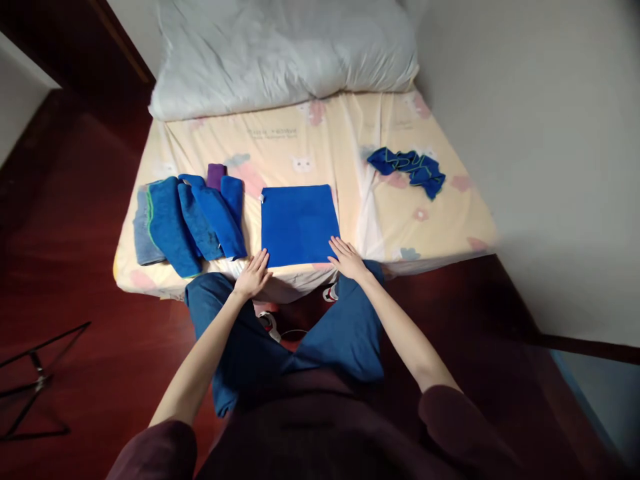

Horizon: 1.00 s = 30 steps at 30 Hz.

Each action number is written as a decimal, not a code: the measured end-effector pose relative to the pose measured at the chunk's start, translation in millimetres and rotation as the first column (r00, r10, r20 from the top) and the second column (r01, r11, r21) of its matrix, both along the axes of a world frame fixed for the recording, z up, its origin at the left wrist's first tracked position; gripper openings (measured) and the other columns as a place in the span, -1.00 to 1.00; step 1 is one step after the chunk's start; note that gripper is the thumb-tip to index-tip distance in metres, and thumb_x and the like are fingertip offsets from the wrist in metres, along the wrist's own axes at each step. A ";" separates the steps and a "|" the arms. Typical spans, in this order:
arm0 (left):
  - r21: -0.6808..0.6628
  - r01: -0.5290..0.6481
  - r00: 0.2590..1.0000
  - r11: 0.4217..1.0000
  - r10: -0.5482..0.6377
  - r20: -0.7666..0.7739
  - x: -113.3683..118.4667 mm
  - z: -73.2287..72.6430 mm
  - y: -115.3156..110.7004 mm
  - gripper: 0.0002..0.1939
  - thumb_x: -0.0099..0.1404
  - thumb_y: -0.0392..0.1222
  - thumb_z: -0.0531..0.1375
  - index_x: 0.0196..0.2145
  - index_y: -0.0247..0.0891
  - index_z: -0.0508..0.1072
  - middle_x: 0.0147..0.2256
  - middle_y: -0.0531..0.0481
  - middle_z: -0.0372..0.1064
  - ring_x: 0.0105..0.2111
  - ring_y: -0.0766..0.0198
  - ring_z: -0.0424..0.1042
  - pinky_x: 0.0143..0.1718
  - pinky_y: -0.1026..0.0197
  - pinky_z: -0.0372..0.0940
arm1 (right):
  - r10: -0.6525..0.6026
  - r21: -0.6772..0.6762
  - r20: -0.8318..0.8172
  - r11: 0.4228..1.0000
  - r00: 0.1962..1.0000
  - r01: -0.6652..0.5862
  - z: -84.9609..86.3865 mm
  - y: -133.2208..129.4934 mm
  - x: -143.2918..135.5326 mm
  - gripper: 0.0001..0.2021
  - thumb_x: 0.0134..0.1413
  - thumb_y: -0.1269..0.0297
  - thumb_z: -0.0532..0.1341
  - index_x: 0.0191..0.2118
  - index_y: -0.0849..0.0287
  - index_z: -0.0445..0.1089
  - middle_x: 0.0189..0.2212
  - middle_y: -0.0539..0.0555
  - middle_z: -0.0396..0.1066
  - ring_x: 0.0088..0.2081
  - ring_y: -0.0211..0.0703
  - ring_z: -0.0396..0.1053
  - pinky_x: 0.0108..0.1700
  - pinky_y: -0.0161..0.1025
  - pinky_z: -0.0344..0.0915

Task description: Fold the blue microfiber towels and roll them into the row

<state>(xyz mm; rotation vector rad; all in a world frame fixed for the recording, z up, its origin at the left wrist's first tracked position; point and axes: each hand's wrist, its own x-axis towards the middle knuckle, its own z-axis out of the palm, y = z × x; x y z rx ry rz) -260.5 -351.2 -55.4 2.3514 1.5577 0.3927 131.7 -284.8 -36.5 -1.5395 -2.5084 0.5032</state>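
Bedsheet lettering (273,133) — blurred, none readable

Your spread towel (300,225): smooth, matt cloth
Bedsheet (345,147): printed cloth, lightly creased
Your trousers (340,337): matt cloth
Floor (90,267): smooth, faintly glossy

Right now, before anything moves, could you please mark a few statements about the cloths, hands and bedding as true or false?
1. The flat blue cloth lies between the left hand and the right hand. True.
2. The crumpled blue cloth is left of the flat one. False: it lies to the right.
3. A purple cloth lies among the cloths on the left. True.
4. The white bedding is nearest the person. False: it is at the far side, beyond the cloths.
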 end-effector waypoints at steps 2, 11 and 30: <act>-0.018 -0.020 1.000 1.000 0.020 0.012 -11.4 2.2 -11.3 -0.34 0.46 -0.09 0.02 0.43 -0.41 0.21 0.46 -0.29 0.04 0.47 -0.10 0.05 0.47 -0.21 0.04 | -0.008 0.002 -0.081 1.000 0.997 0.008 5.9 -9.3 16.7 -0.44 0.38 0.22 0.12 0.42 0.18 0.30 0.46 0.20 0.15 0.48 0.11 0.12 0.49 0.17 0.11; 0.125 -0.271 0.957 0.954 0.253 0.140 -7.8 15.0 -23.6 -0.60 0.45 -0.20 0.05 0.13 -0.25 0.52 0.13 -0.26 0.49 0.17 -0.14 0.42 0.25 -0.17 0.35 | -0.216 0.153 -0.370 0.945 0.904 0.288 12.5 -40.6 29.3 -0.69 0.26 0.34 0.21 0.03 0.08 0.62 0.08 0.17 0.57 0.15 0.12 0.49 0.28 0.07 0.43; 0.030 -0.241 0.892 0.970 0.209 0.400 6.5 -3.5 27.8 -0.65 0.24 -0.38 0.10 -0.11 -0.26 0.61 0.07 -0.21 0.55 0.16 -0.01 0.49 0.31 -0.14 0.33 | -0.215 0.052 -0.207 0.972 0.954 0.230 3.4 -18.2 6.5 -0.54 0.19 0.57 0.16 0.14 0.15 0.55 0.19 0.17 0.51 0.22 -0.01 0.45 0.33 -0.02 0.38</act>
